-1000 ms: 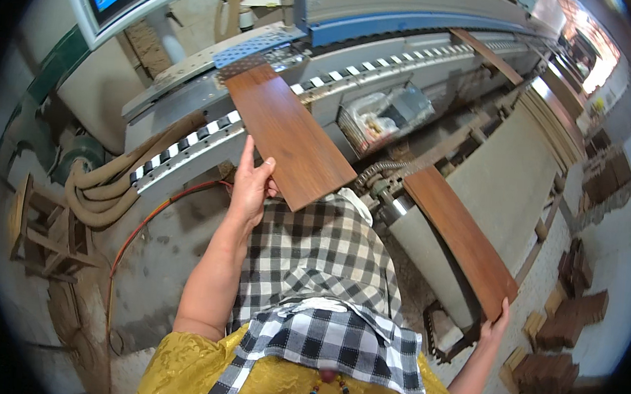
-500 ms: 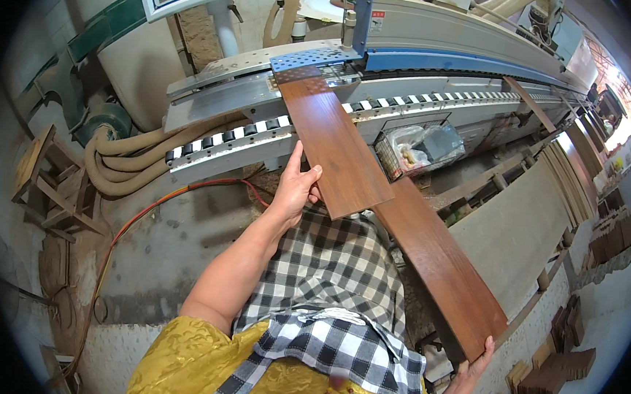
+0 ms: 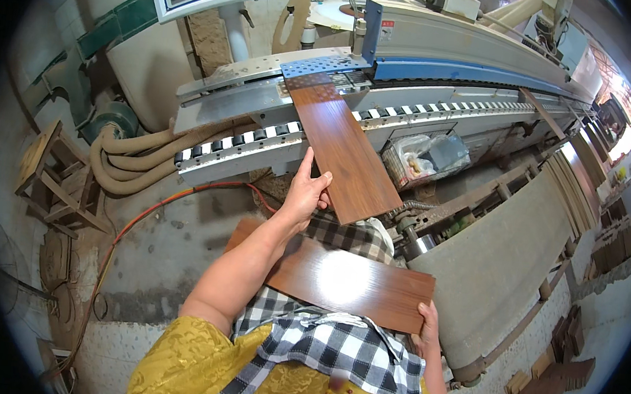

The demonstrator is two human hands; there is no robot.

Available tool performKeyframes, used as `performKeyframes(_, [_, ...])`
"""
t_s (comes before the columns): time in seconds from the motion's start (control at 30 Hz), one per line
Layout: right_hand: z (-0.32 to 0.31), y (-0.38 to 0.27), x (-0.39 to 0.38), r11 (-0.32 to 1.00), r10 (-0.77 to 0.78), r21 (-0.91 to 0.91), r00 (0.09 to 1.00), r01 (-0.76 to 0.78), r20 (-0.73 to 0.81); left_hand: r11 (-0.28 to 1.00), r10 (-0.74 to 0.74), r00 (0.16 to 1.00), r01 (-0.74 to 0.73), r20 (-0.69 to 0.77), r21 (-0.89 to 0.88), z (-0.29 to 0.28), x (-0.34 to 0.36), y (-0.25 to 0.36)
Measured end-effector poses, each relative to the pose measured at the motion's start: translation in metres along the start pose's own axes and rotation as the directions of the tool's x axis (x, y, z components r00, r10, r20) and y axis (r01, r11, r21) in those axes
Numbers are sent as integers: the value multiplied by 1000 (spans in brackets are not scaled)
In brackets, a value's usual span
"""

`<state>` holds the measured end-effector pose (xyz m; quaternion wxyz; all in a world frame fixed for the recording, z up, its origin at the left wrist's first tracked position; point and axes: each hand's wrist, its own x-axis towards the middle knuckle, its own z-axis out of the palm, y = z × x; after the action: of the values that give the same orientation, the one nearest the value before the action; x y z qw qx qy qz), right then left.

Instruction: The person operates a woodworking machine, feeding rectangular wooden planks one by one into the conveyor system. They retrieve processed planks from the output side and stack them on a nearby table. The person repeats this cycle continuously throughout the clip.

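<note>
A brown wooden plank (image 3: 344, 155) lies across the roller edge of a machine, its far end under a blue perforated plate (image 3: 317, 67). My left hand (image 3: 308, 195) grips the near left part of this plank, thumb along the edge and index finger pointing forward. In front of my lap, a second brown plank (image 3: 389, 294) is held nearly crosswise, with light glaring off its face. My right hand (image 3: 428, 324) is closed around its right end. My left forearm covers part of that plank, whose left end shows beyond the arm.
A long conveyor belt (image 3: 504, 272) runs at right, with stacked planks (image 3: 568, 193) beyond it. Below the rollers hangs a wire basket (image 3: 424, 161) of scraps. A wooden stool (image 3: 61, 175), thick hoses (image 3: 124, 162) and a red hose (image 3: 138, 217) are at left.
My right hand has swung the second plank from the right, over the belt's edge, to crosswise before my lap. My left hand stays on the first plank. The view has shifted slightly.
</note>
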<state>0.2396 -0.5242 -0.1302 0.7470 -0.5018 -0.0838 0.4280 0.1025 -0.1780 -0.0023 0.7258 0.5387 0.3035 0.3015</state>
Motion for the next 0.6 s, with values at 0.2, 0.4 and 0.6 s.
performKeyframes(0.2, [-14,12,19,981,100,-160,993,-109,-63,1000,-10,1000,10,-14,1,7,-3,3])
performKeyframes(0.4, [-1,24,0,629,-361,-751,931,203,-50,999,-9,1000,9,11,-44,27,11,-2])
performKeyframes(0.6, [-5,26,2,834,-296,-519,945,186,-137,1000,-14,999,14,29,4,69,33,-1])
